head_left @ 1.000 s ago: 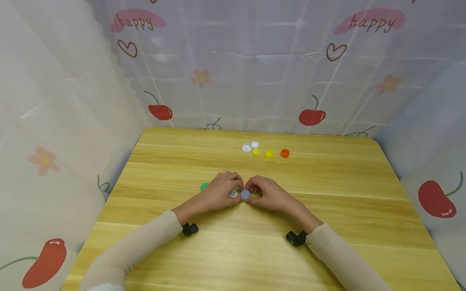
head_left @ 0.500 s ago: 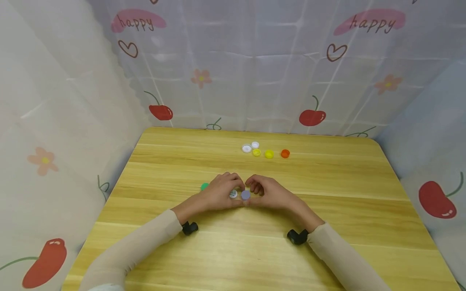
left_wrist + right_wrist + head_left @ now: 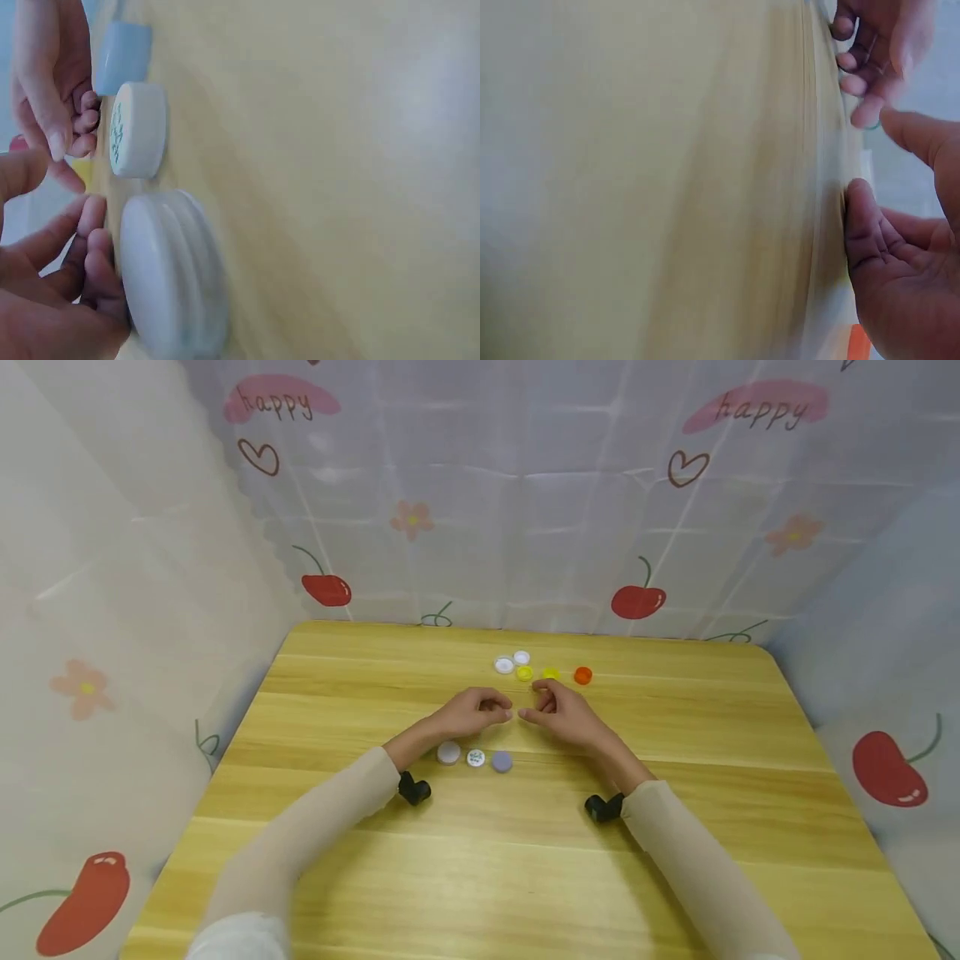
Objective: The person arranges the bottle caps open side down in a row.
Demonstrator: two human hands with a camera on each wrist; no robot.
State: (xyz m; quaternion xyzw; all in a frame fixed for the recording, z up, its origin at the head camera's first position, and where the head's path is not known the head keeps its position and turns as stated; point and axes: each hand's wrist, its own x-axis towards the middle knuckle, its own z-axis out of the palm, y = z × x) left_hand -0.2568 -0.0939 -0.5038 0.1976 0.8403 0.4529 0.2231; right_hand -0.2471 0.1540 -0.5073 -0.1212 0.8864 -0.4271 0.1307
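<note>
In the head view my left hand (image 3: pixel 471 712) hovers over the mid table, fingers loosely curled around nothing. Facing it, my right hand (image 3: pixel 564 717) holds nothing; its fingertips are just in front of a yellow bottle cap (image 3: pixel 551 672). Nearer me lie a white cap (image 3: pixel 448 752), a white cap with green print (image 3: pixel 476 758) and a lavender cap (image 3: pixel 502 762) in a row. The left wrist view shows the ridged side of the larger white cap (image 3: pixel 176 274) close beside my left hand. The green cap is out of sight.
Along the far part of the wooden table (image 3: pixel 675 727) lie two white caps (image 3: pixel 504 665), another yellow cap (image 3: pixel 524 673) and an orange cap (image 3: pixel 583 676). Printed curtains (image 3: pixel 487 527) hang behind and at both sides. Black wrist cameras (image 3: pixel 415 789) are strapped under both forearms.
Both hands have left the lavender cap and moved away from me toward the far caps. The white cap has come into view, and the green cap is no longer visible.
</note>
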